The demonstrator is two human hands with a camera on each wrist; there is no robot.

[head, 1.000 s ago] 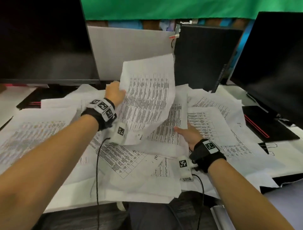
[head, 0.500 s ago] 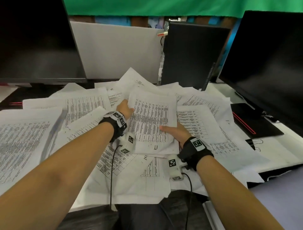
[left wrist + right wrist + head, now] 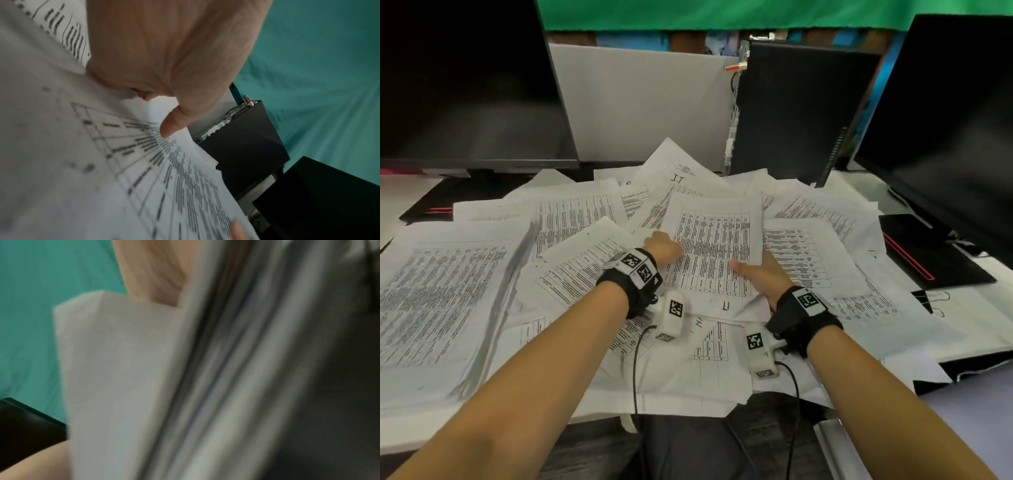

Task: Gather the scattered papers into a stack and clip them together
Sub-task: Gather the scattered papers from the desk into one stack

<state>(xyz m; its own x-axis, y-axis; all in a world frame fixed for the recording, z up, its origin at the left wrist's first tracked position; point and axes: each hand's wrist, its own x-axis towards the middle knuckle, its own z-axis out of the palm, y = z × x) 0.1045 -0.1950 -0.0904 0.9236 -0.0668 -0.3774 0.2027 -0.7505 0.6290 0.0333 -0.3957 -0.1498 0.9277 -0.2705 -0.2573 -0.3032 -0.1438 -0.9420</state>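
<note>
Both hands work on one small stack of printed sheets (image 3: 714,250) near the middle of the desk. The left hand (image 3: 662,247) pinches its left edge, thumb on top as the left wrist view shows, and the right hand (image 3: 760,270) grips its near right corner with the thumb lying across the page. The right wrist view, though blurred, shows several layered sheet edges beside the palm, so this is a bundle, not a single page.

By my reading the task is at an early stage. Only this handful is gathered, and it lies on the general spread, its edges roughly but not neatly squared. Around it the loose papers (image 3: 571,219) fan out to the left, far side and right, overlapping at all angles, and a thicker pile (image 3: 445,301) sits at the near left. All of that is still to be collected and aligned.

Clipping has not begun. What looks like a black binder clip (image 3: 928,298) lies untouched on the right of the desk, near the base of the right monitor (image 3: 945,137) and well apart from the right hand.
</note>
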